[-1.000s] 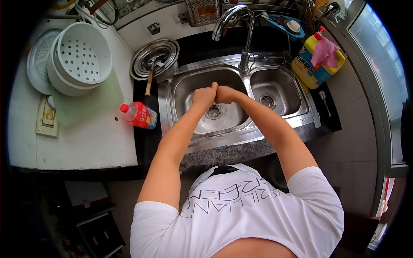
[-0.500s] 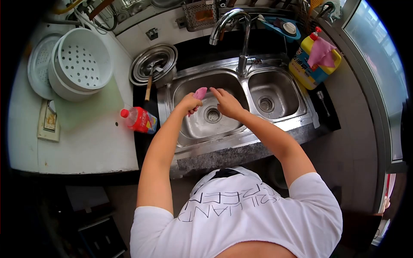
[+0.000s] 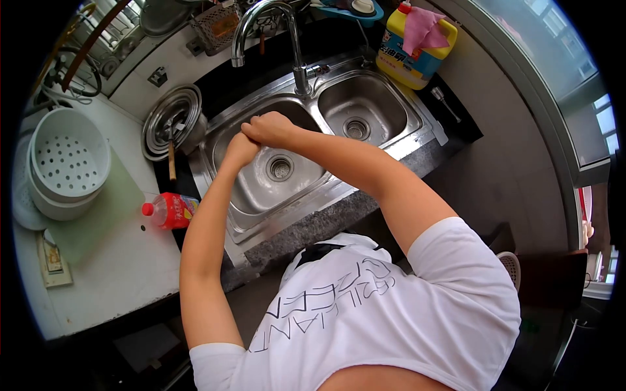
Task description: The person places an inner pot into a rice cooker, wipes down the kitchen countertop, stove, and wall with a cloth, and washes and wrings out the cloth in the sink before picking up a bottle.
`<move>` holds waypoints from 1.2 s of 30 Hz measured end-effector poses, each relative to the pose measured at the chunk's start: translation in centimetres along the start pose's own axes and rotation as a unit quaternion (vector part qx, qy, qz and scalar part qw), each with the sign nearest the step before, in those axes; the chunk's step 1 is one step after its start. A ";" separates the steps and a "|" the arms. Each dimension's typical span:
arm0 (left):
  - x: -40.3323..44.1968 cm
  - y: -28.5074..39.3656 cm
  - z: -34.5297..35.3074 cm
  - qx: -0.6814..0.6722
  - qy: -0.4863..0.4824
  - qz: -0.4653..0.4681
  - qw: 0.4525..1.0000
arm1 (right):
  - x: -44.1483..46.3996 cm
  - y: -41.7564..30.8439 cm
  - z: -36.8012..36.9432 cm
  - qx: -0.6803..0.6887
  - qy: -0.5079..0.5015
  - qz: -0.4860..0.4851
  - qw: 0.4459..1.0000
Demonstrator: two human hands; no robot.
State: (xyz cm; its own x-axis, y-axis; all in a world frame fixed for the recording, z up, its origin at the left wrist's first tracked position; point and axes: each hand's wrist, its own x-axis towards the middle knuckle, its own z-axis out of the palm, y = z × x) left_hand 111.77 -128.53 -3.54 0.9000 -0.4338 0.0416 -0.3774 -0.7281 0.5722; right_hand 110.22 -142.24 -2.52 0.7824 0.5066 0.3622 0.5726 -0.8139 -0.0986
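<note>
Over the upper left part of the large sink basin (image 3: 257,199), my two hands meet with fingers closed. My left hand (image 3: 241,151) is curled, its fingers mostly hidden; a pink cloth showed in it half a second ago, and none of it is visible now. Against it, on the upper right, my right hand (image 3: 269,128) is closed with its knuckles up. What lies inside the right hand is hidden. The basin drain (image 3: 280,168) lies below and right of the hands. Above them arches the chrome faucet (image 3: 267,10), with no water seen running.
A smaller basin (image 3: 385,107) adjoins on the right. Beyond it stands a yellow detergent jug (image 3: 404,72) draped with a pink rag (image 3: 424,29). On the left are stacked metal pots (image 3: 153,124), a red-capped bottle (image 3: 171,211) and white perforated steamers (image 3: 72,159).
My right hand has moved over to the left hand and closed against it. The pink cloth in my left hand has gone out of sight. The view has turned and shifted.
</note>
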 end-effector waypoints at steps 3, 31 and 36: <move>-0.7 2.0 -0.9 0.080 0.004 -0.070 0.994 | 0.7 -0.5 0.5 0.024 -0.020 0.054 0.998; -3.4 -2.7 -1.2 0.130 0.073 -0.106 0.983 | -9.0 -1.6 9.2 0.277 -0.156 0.234 0.919; -4.8 -3.3 2.0 -0.074 0.052 -0.175 0.980 | -5.6 -3.0 6.3 0.674 -0.090 0.420 0.600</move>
State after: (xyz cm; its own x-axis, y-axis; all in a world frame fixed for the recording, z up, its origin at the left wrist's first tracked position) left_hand 108.26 -125.04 -7.25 0.9891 -0.1089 -0.0987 -0.0132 -0.7346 0.6784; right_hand 105.71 -140.83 -10.12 0.8782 0.1991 -0.4348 -0.4604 0.1063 -0.8813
